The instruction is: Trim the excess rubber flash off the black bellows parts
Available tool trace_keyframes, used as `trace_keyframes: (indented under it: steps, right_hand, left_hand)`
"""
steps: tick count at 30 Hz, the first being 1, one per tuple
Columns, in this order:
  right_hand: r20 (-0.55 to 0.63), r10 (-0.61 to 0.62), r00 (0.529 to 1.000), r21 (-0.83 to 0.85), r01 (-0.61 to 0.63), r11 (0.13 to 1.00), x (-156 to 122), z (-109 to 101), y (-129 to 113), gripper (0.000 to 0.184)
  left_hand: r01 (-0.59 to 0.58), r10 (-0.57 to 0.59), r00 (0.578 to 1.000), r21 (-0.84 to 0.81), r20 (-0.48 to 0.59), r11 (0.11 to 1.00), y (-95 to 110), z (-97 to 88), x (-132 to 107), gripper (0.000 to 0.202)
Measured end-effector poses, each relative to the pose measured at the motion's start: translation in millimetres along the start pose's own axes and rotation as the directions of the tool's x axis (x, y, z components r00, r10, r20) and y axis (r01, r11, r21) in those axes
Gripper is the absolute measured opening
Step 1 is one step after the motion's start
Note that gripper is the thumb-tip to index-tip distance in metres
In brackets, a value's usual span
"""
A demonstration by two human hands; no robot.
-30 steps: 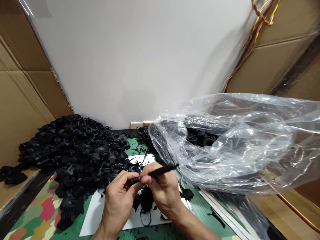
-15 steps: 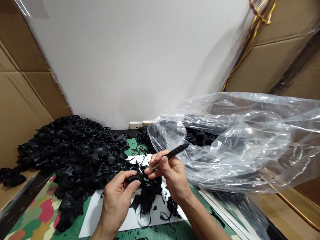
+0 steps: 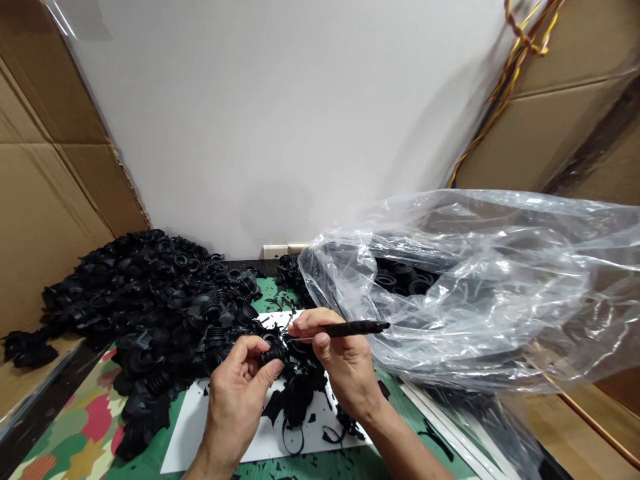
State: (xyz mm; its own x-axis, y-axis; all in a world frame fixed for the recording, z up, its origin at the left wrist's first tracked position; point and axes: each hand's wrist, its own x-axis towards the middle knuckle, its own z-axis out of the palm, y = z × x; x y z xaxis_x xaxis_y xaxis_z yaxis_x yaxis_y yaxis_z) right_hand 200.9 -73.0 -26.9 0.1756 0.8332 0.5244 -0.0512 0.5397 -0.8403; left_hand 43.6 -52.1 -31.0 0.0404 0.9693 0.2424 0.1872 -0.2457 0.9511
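Left hand [image 3: 235, 393] grips rubber bellows [image 3: 273, 355] while right hand [image 3: 345, 363] pinches knife [image 3: 350, 328]; a slip under pressure could cut the left hand or bellows

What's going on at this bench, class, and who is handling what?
A person is working bare-handed over a white sheet. The left hand pinches a small ribbed black rubber boot, while the right hand holds a black-handled craft knife with its tip beside the boot. Black trimmings lie on the sheet. A heap of similar boots sits to the left, and more lie in a clear plastic bag to the right.
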Motion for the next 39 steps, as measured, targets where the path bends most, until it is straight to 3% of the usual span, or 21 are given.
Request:
trace_keyframes:
  steps: [12,27,30,33,35,39]
  right_hand:
    - [0.03,-0.098,0.995,-0.111,0.1,0.989,-3,7,-4,0.014]
    - [0.056,-0.204,0.977,-0.208,0.212,0.955,-5,11,0,0.011]
    - [0.014,-0.1,0.995,-0.17,0.1,0.98,-5,12,0,0.016]
    - [0.01,0.15,0.989,0.044,-0.151,0.988,-2,11,0,0.024]
    - [0.034,0.246,0.969,0.169,-0.249,0.954,0,10,-1,0.025]
    - [-0.028,0.171,0.985,0.088,-0.168,0.982,1,5,0,0.02]
  left_hand:
    - [0.008,-0.008,1.0,0.03,0.004,1.0,-1,-1.1,0,0.015]
    - [0.024,-0.025,0.999,0.038,0.02,0.999,-6,-2.0,-1,0.018]
    - [0.005,-0.007,1.0,0.056,0.021,0.998,-6,-1.1,-2,0.016]
    - [-0.026,0.026,1.0,0.065,0.013,0.998,-6,-0.8,-2,0.015]
    - [-0.026,0.025,1.0,0.077,0.006,0.997,-6,-1.3,-2,0.015]
    - [-0.007,0.007,1.0,0.088,-0.004,0.996,-5,-2.9,-2,0.013]
